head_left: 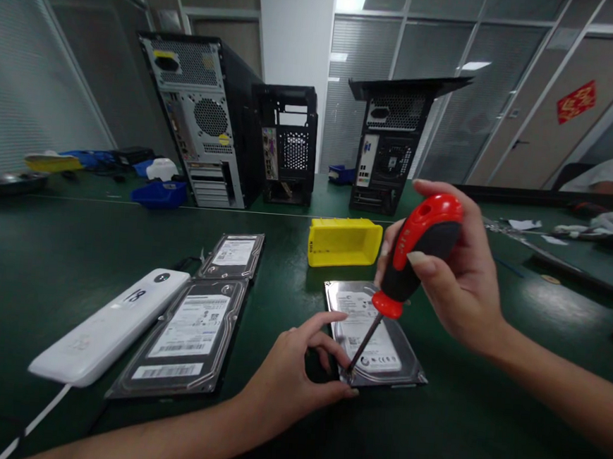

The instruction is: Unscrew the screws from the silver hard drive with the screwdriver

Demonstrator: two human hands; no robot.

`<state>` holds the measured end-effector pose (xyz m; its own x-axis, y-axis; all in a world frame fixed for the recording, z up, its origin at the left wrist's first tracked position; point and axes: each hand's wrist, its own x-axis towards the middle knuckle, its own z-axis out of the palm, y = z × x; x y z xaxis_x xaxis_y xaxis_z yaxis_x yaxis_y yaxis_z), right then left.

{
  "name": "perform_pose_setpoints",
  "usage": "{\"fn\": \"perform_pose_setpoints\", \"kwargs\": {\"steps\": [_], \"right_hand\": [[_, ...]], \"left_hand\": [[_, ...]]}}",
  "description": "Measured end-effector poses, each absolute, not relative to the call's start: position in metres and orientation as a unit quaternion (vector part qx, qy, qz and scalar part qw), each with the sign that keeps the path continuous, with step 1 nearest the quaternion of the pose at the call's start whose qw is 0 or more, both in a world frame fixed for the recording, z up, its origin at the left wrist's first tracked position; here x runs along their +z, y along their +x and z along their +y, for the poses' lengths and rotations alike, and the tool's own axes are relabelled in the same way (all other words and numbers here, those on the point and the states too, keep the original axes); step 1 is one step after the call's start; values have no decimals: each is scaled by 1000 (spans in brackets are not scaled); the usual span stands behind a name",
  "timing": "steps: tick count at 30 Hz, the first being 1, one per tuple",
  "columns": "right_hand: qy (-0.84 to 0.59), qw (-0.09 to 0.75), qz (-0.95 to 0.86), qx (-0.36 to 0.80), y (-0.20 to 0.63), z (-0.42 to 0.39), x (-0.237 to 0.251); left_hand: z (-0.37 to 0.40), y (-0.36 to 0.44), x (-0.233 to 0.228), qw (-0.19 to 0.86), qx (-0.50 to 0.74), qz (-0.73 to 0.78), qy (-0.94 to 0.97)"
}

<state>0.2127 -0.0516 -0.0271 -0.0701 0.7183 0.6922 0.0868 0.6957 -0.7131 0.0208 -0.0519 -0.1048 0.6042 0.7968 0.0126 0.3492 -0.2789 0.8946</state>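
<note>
Head view: I look down on a dark green table with three hard drives and three opened computer towers at the far edge.
Hard drive in hand: it lies flat, label up, just in front of a yellow bin, between my two hands.
Handling: I judge it dense and rigid, a metal block with smooth, slick faces; it looks likely to slide on the table when pushed from above, so holding its side edges or a corner seems the safest grip. The label side and any circuit board underneath I would treat as fragile.
Screwdriver: red and black handle, thin shaft slanting down to the drive's near left corner; the tip sits there, though I cannot tell whether it is seated in a screw.
Right hand: fingers wrapped closed around the handle, thumb across its front.
Left hand: fingers partly curled, thumb and forefinger apart, pinching the drive's near left corner beside the tip.
Other drives: two more lie to the left, end to end, beside a white device with a cable.
</note>
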Motion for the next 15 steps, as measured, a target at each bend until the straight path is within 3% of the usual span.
{"fn": "perform_pose_setpoints", "kwargs": {"steps": [15], "right_hand": [[-319, 626, -678, 216, 213, -51, -30]], "left_hand": [[-50, 21, -108, 481, 249, 356, 762]]}}
